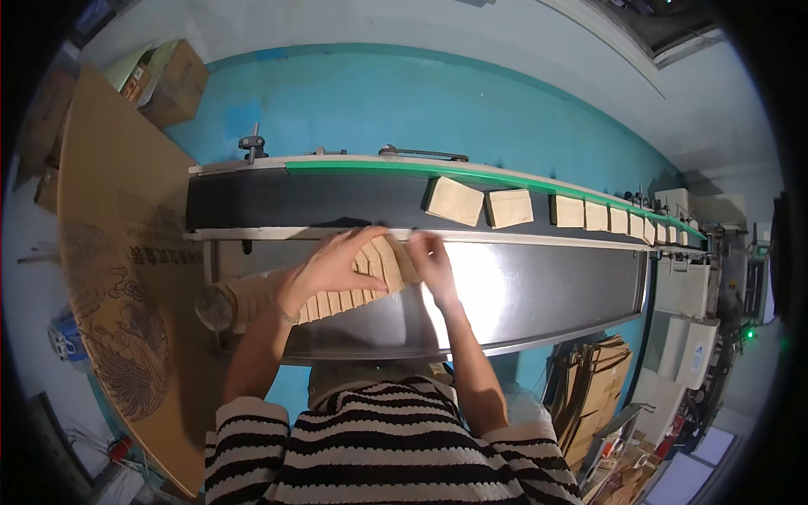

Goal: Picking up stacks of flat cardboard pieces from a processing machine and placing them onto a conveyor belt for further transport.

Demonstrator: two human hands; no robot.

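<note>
A long row of tan paper packets (316,310) stands on edge, packed face to face, on the steel tray (522,290) before me. My left hand (330,265) spans the right part of the row, thumb on the near side and fingers over the far side. At the row's right end, my right hand (431,268) is closed with fingers curled beside the end packet (406,263). What its fingertips hold is blurred and hidden. Beyond the tray, on a dark conveyor belt (295,199), similar flat packets (455,202) lie spaced apart in a line toward the right.
A green guide rail (362,169) runs along the belt's far side. Clear plastic (215,308) sits at the row's left end. A large cardboard sheet (126,278) leans at left. Flattened cartons (593,391) stand below the tray at right. Machinery (686,290) stands far right.
</note>
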